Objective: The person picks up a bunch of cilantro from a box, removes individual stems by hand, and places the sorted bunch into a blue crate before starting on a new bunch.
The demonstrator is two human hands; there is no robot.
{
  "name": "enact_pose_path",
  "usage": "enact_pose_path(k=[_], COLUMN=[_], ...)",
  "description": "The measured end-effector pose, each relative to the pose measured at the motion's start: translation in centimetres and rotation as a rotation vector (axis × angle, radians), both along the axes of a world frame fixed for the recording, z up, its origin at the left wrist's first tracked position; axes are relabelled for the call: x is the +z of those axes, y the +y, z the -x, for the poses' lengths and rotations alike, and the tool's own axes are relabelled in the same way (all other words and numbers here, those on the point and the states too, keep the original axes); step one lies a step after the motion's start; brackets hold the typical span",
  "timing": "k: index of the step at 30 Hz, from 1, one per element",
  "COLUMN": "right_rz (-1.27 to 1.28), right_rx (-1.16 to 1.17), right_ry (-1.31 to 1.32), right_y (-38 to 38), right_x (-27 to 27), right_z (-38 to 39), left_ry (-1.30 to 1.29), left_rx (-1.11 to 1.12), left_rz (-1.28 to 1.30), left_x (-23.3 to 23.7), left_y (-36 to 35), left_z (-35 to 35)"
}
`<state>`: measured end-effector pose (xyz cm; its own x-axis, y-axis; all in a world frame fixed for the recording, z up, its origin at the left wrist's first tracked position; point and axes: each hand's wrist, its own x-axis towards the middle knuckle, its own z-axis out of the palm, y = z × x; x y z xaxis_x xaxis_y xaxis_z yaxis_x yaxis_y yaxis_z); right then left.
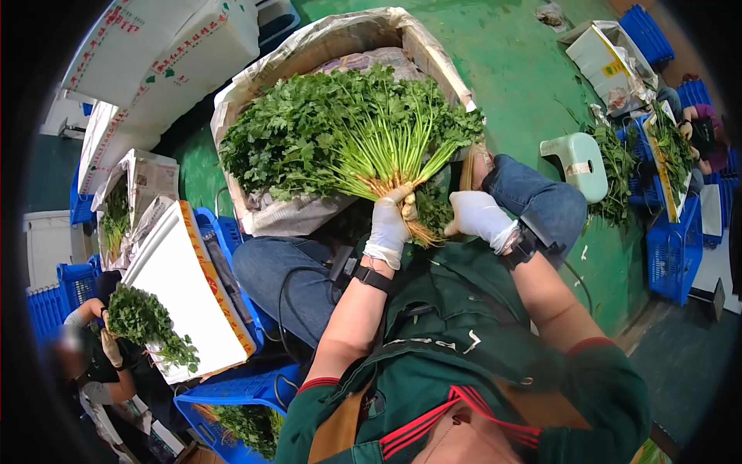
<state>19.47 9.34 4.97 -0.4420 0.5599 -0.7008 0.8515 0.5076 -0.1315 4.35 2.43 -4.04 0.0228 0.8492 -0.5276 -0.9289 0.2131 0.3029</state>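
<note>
My left hand, in a white glove, is closed around the root end of a bunch of leafy greens that looks like coriander. Pale stems fan out from my grip away from me, and tan roots stick out below my fingers. My right hand, also gloved, is just right of the roots, its thumb and fingers apart; I make out nothing between them. Beyond, more dark leaves fill a large paper-lined box, and the bunch lies over its near side.
White foam boxes stack up at the left. Near my left leg are a white board and a blue crate of greens. A pale green stool stands right. Co-workers handle greens at both sides. Cables run by my wrists.
</note>
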Motion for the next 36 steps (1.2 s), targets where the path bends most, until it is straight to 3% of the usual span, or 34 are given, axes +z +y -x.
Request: enact_pose_path(k=[3,6,10,13,16,21,25,28,30,33,36], right_rz=[-0.176,-0.46,-0.711,-0.292,-0.287,-0.514,-0.622,-0.482,-0.404,-0.081,0.063], right_rx=[-0.463,-0.554,-0.585,-0.774,-0.794,-0.719,-0.55,-0.487,-0.63,-0.846,-0.862], right_ry=[0.809,0.998,0.84,0.793,0.729,0.875,0.817,0.673,0.822,1.243,1.381], right_y=[0.3,1.7,4.5,5.7,5.3,5.2,6.9,9.1,9.7,9.2,8.2], right_x=[-0.8,-0.6,-5.1,-6.7,-6.6,-5.3,-2.4,-3.7,-4.5,-3.9,-2.0], right_z=[1.1,4.5,7.0,6.1,5.2,6.1,7.8,7.8,7.2,5.9,5.1], left_ry=[0.085,0.205,0.219,0.211,0.125,0.148,0.195,0.197,0.204,0.2,0.203], left_rx=[0.011,-0.002,0.006,0.031,0.075,0.024,0.046,-0.005,0.007,0.009,-0.003], left_rz=[0.022,0.037,0.07,0.037,-0.008,0.03,0.09,-0.017,-0.004,0.016,0.025], left_x=[0.8,0.7,0.6,0.4,0.2,0.6,0.1,0.3,0.4,0.7,0.8], left_y=[-0.3,-0.5,-1.0,-0.8,-0.8,-0.7,-0.7,-1.0,-0.8,-0.8,-0.6], left_z=[-0.4,-0.6,-0.8,-0.3,-0.3,-0.2,-0.5,-0.4,-0.2,-0.3,-0.4])
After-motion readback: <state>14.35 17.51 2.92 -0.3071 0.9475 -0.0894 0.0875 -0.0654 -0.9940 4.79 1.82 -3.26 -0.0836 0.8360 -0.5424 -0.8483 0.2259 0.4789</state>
